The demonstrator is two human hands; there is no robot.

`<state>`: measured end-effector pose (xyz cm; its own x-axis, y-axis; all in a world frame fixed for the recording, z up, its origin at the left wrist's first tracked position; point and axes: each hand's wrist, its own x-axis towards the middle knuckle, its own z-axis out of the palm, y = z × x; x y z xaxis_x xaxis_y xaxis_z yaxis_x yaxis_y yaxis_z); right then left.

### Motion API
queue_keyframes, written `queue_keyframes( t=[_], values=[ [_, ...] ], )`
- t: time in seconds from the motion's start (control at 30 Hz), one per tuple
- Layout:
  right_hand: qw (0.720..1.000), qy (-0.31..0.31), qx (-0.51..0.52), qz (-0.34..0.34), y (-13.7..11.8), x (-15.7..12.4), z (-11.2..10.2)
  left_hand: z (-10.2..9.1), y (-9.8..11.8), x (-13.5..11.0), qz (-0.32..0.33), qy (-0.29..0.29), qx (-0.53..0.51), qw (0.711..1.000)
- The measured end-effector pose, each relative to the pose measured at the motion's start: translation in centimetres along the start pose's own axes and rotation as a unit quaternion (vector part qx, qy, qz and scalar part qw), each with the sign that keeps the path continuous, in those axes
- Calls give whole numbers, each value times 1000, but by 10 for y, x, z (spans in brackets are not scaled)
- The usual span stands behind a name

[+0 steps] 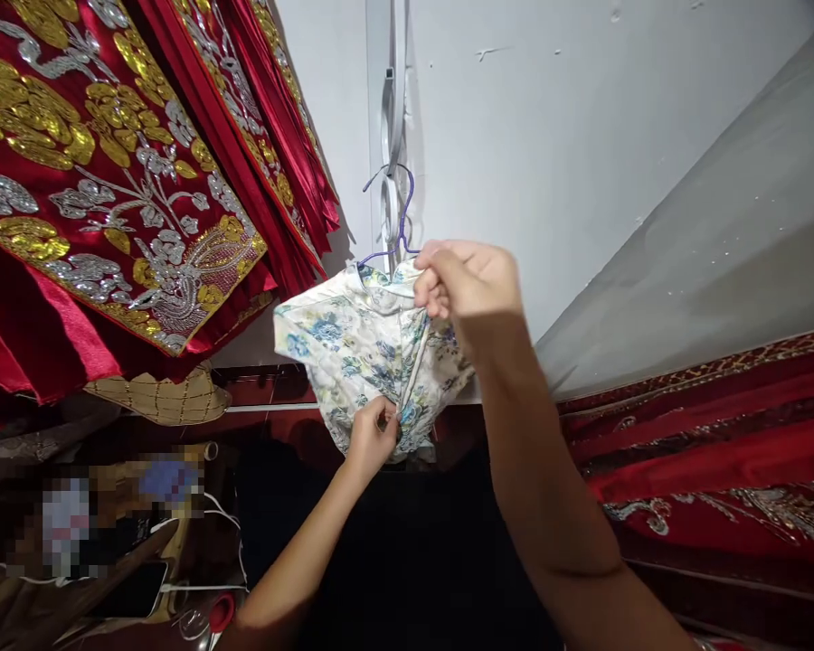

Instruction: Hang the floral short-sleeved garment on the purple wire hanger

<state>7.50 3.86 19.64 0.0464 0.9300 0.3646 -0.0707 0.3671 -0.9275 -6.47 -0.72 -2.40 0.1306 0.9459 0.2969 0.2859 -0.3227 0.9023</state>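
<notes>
A white floral garment (353, 339) with blue and green flowers hangs in front of me on a purple wire hanger (407, 203). The hanger's hook is caught on a looped metal strip (394, 90) against the wall. My left hand (374, 432) pinches the lower front edge of the garment, near its middle. Higher up, close to the neckline on the right, my right hand (471, 280) is closed on the fabric. Part of the garment's right shoulder is hidden behind that hand.
Red cloth with gold and silver sequins (163, 208) hangs at the left. Sheer white fabric (705, 208) and red embroidered cloth (733, 452) spread along the right. At the lower left, a phone (128, 589) and white cables (227, 515) lie on a wooden surface.
</notes>
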Motion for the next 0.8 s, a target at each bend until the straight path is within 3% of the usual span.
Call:
queue_keyframes(
  t=[0.07,0.13,0.27,0.37,0.43,0.63,0.8],
  values=[
    [999,18,-2,-44,-13,-6,2,-2,4,7,6,4,-1,1000],
    [999,17,-22,-44,-6,-14,0,-5,11,13,13,5,-5,1000],
    [993,31,-117,16,50,-16,-10,-7,23,18,22,-52,-10,998],
    [980,-21,-192,49,89,-10,-15,-5,25,13,16,-116,-8,993],
    [973,-49,-220,54,102,-8,-14,-7,24,12,14,-136,2,991],
    [963,24,-270,-2,99,9,-7,-21,28,17,31,-176,65,982],
    [929,-41,-369,-4,89,31,-16,-20,29,8,26,-165,70,984]
  ],
)
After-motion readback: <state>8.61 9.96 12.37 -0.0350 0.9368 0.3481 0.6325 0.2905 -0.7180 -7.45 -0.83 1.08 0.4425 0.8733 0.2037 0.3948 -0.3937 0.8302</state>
